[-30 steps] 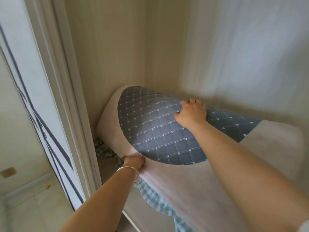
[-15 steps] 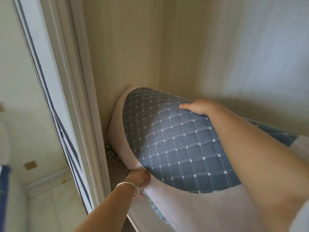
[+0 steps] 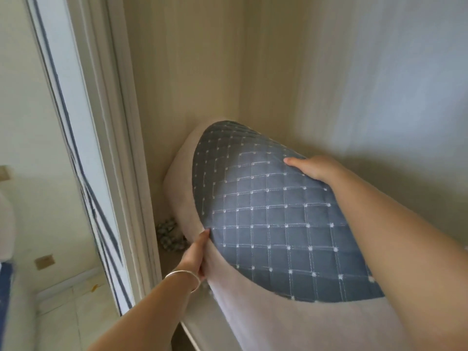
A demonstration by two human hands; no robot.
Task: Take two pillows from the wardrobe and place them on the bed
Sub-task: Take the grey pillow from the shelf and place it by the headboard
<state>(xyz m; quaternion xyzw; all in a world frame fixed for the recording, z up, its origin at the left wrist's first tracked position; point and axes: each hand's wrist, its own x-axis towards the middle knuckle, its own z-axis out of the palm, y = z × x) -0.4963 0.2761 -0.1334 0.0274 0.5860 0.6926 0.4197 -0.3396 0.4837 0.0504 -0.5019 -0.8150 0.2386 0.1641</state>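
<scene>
A large pillow (image 3: 266, 224) with a blue quilted panel and a pale beige border fills the wardrobe compartment, tilted up on its edge. My left hand (image 3: 196, 254), with a silver bangle on the wrist, grips its lower left beige edge. Over the top right of the blue panel lies my right hand (image 3: 311, 168), fingers curled around the far side. The pillow's right end is hidden behind my right forearm. No second pillow or bed can be told apart in view.
The wardrobe's beige side wall (image 3: 182, 84) and back wall (image 3: 367, 84) close in the pillow. A patterned cloth (image 3: 168, 235) lies under the pillow at the left. The white door frame (image 3: 109, 148) stands at the left, with a tiled floor (image 3: 68, 315) beyond.
The pillow has tipped up and come closer to me. My right hand slid from the top of the blue panel to its far edge. The checked cloth below is hidden now.
</scene>
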